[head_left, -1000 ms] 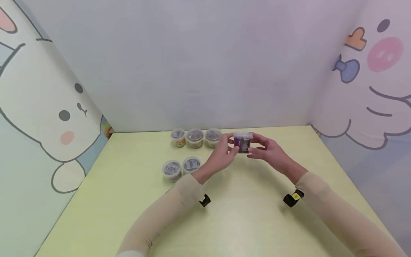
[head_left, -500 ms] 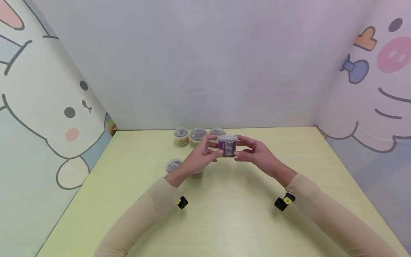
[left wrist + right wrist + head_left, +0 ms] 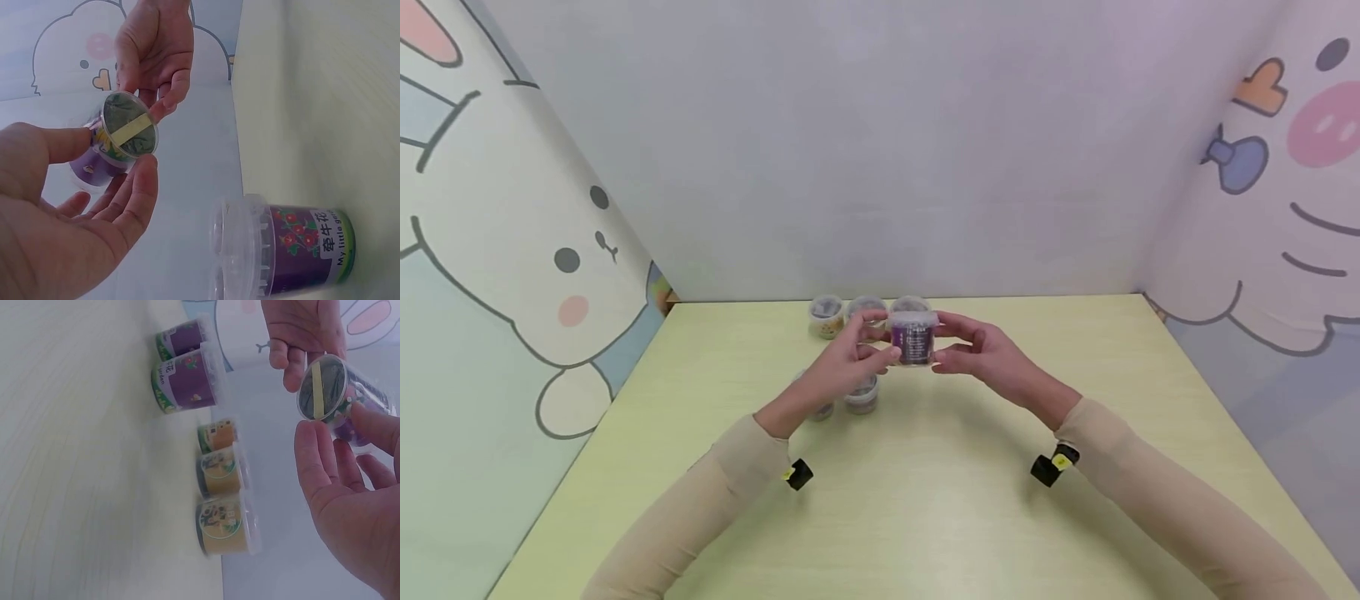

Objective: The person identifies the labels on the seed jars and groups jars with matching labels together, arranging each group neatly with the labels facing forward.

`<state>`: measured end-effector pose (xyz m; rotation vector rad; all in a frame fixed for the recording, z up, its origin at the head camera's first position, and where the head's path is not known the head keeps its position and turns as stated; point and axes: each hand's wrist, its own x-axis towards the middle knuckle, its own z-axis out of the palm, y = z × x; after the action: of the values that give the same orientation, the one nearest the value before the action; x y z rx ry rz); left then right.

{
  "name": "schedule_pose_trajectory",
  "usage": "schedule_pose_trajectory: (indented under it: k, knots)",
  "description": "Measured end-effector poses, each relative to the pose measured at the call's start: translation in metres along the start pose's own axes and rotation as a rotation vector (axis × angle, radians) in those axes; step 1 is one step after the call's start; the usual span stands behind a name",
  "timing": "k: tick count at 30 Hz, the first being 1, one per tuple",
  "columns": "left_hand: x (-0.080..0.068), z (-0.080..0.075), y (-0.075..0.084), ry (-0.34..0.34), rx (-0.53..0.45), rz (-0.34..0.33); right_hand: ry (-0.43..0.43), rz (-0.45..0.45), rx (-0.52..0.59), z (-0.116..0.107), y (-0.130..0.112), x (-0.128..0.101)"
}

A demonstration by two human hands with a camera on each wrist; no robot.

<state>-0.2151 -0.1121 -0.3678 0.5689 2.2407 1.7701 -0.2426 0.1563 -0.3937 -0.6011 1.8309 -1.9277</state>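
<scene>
A small clear cup with a purple label and a clear lid (image 3: 913, 337) is held above the yellow-green table (image 3: 940, 500), between both hands. My left hand (image 3: 871, 348) pinches its left side with thumb and fingers. From the other side my right hand (image 3: 958, 352) grips it the same way. The left wrist view looks at the cup's (image 3: 119, 140) dark bottom with a pale strip across it, the left hand's thumb (image 3: 56, 142) on its side. In the right wrist view the same cup (image 3: 337, 394) sits between the fingertips of both hands.
Three cups stand in a row at the table's far edge (image 3: 825, 315) (image 3: 865, 308) (image 3: 910, 304). Two purple-labelled cups (image 3: 861, 396) (image 3: 822, 410) stand nearer, partly hidden under my left hand; one shows close up (image 3: 294, 250). Cartoon-printed walls close in the table on three sides.
Both hands have carried the purple cup to the left, over the two nearer cups. The grip on it has stayed the same.
</scene>
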Motion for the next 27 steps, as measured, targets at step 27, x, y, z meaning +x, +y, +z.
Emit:
schedule_pose_trajectory:
  k: [27]
  knots:
    - [-0.002, 0.002, -0.014, -0.031, 0.001, -0.012, 0.049, 0.041, -0.017, 0.007, 0.007, 0.003]
